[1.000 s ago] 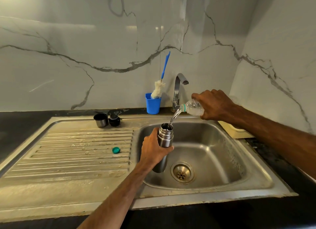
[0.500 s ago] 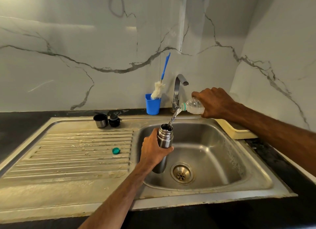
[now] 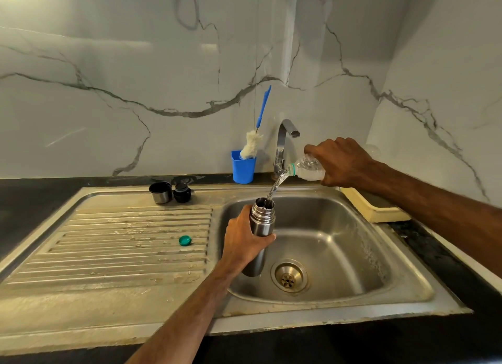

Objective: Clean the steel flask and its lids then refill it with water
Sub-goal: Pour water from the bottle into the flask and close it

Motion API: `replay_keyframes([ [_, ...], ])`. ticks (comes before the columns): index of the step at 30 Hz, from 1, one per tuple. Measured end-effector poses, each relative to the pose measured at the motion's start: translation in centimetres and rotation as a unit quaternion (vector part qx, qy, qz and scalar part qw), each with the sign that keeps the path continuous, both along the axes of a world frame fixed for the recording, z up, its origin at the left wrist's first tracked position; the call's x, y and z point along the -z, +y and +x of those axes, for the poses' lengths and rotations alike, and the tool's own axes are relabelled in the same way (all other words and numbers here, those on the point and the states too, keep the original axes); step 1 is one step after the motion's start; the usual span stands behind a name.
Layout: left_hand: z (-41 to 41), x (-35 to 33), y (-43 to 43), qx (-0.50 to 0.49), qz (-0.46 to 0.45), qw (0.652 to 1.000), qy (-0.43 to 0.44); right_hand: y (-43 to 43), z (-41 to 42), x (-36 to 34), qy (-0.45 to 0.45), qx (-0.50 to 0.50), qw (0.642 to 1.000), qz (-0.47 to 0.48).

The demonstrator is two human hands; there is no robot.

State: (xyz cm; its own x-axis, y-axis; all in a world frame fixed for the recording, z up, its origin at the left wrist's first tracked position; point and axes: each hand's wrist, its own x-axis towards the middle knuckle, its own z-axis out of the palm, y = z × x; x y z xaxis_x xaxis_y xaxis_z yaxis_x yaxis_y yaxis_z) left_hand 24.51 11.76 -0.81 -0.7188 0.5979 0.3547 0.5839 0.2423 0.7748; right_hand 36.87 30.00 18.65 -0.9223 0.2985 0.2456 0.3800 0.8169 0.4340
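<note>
Not much has changed from half a second ago, honestly. At the back edge of the drainboard (image 3: 122,255) the steel cup lid (image 3: 160,192) and the black stopper (image 3: 182,192) are still parked side by side, and the little green bottle cap (image 3: 185,240) hasn't budged from the ridges near the basin. Behind the sink (image 3: 423,282), on the dark desk (image 3: 27,200), a blue cup (image 3: 243,170) holds a bottle brush (image 3: 251,146).

The left hand (image 3: 244,241) has its fingers wrapped tight round the steel flask (image 3: 262,222), holding it upright over the left side of the basin, mouth open, same spot as before. A thin stream of water (image 3: 275,185) keeps running into it, just in front of the faucet (image 3: 284,146). It comes from a clear plastic bottle (image 3: 308,169), tipped neck-down and clamped in the fingers of the right hand (image 3: 339,161), which has barely moved. A yellow tray (image 3: 375,211) sits at the sink's back right corner, under that forearm.
</note>
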Motion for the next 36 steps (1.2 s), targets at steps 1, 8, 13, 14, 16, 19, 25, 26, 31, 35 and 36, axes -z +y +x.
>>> replay_keyframes([
  [1,0.0,0.0,0.0,-0.001,0.0,1.0,0.001,0.0,0.0,-0.1,0.0,-0.001,1.0,0.002],
  [8,0.1,-0.1,0.1,-0.001,-0.002,1.0,0.003,0.0,0.0,-0.4,-0.005,-0.007,1.0,-0.003],
  [13,0.1,-0.2,0.0,-0.005,0.001,1.0,0.004,0.0,0.0,-0.7,-0.008,-0.011,1.0,-0.002],
  [14,0.1,-0.2,0.0,-0.005,0.0,1.0,0.004,0.0,0.0,-0.7,-0.007,-0.014,1.0,-0.003],
  [16,0.1,-0.2,-0.1,-0.008,0.0,1.0,0.004,0.0,0.0,-0.8,-0.006,-0.019,1.0,-0.01],
  [19,0.1,-0.2,-0.2,-0.01,0.001,1.0,0.009,-0.1,0.0,-0.9,-0.006,-0.021,1.0,-0.009],
  [25,0.1,-0.3,-0.2,-0.013,0.001,1.0,0.008,-0.3,0.1,-1.2,-0.013,-0.016,1.0,-0.011],
  [26,0.1,-0.3,-0.2,-0.013,0.0,1.0,0.007,-0.3,0.1,-1.3,-0.014,-0.016,1.0,-0.015],
  [31,0.1,-0.4,-0.3,-0.012,0.0,1.0,0.008,-0.6,0.0,-1.4,-0.016,-0.018,1.0,-0.017],
  [35,0.0,-0.4,-0.4,-0.01,0.001,1.0,0.006,-0.8,-0.1,-1.5,-0.019,-0.018,1.0,-0.016],
  [36,0.0,-0.4,-0.4,-0.011,0.001,1.0,0.006,-0.8,-0.1,-1.6,-0.018,-0.018,1.0,-0.016],
])
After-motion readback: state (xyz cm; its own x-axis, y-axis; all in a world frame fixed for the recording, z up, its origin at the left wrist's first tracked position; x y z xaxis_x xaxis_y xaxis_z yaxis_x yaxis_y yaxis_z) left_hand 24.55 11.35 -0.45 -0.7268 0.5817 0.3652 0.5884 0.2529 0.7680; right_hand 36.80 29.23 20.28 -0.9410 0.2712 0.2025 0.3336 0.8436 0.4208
